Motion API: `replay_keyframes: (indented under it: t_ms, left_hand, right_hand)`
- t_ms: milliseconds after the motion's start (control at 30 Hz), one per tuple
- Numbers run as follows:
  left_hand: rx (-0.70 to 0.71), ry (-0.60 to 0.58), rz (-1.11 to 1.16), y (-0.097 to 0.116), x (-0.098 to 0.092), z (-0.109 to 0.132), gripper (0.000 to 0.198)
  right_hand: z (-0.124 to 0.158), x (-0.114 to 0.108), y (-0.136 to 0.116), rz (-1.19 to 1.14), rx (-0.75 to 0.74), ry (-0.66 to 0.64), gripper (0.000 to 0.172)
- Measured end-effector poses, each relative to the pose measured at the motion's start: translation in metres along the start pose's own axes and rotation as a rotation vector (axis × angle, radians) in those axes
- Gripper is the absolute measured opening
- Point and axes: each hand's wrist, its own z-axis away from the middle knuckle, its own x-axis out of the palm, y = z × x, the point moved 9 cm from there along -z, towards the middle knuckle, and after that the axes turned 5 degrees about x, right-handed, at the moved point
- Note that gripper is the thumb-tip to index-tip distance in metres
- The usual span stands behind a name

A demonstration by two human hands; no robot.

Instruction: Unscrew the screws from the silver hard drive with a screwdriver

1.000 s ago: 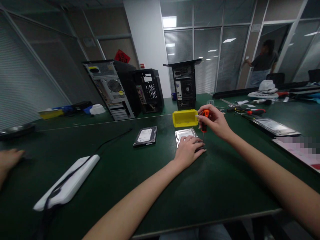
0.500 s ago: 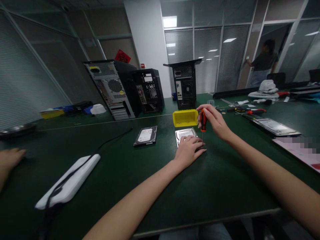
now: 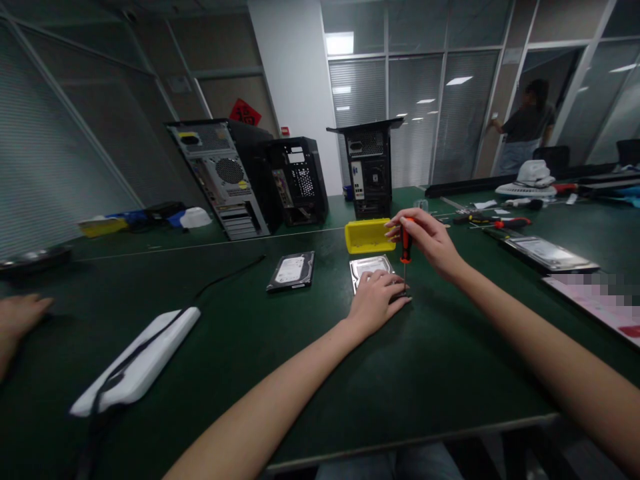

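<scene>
A silver hard drive [image 3: 364,266] lies on the green table, partly covered by my left hand [image 3: 374,300]. The left fingers curl over its near right part and hold it down. My right hand [image 3: 427,241] grips a screwdriver [image 3: 406,247] with a red and black handle between thumb and fingers. The screwdriver stands nearly upright, its shaft reaching down to the drive's right edge beside my left fingertips. Whether the tip sits in a screw is too small to tell. Just behind the drive is a yellow bin [image 3: 367,238] with tiny bits inside.
Another hard drive [image 3: 291,271] lies to the left. A white power strip [image 3: 145,360] with a black cable is nearer. Computer cases [image 3: 373,170] stand at the back. Pliers [image 3: 505,222] and another drive [image 3: 547,253] lie right. Someone else's hand [image 3: 23,317] rests far left; a person [image 3: 527,127] stands in the doorway.
The fingers of my right hand have shifted on the screwdriver handle and opened out a little to the left. My left hand and the drive stay in place.
</scene>
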Motion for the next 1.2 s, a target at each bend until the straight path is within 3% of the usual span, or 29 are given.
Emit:
replay_keyframes:
  t_ms: [367,700,900,1200]
  left_hand:
    - [0.01,0.011,-0.002,-0.001,0.001,0.0,0.025]
    - [0.013,0.006,-0.007,0.0,0.001,0.0,0.027]
    - [0.009,-0.001,-0.009,0.0,0.001,0.0,0.027]
    - [0.007,0.007,-0.011,-0.001,-0.002,-0.001,0.027]
  right_hand:
    - [0.0,-0.008,0.009,-0.115,0.087,0.053,0.014]
    - [-0.002,-0.001,0.013,-0.107,0.111,-0.016,0.014]
    - [-0.002,-0.002,0.016,-0.11,0.109,-0.002,0.026]
    - [-0.002,0.007,0.016,-0.18,0.144,-0.03,0.028]
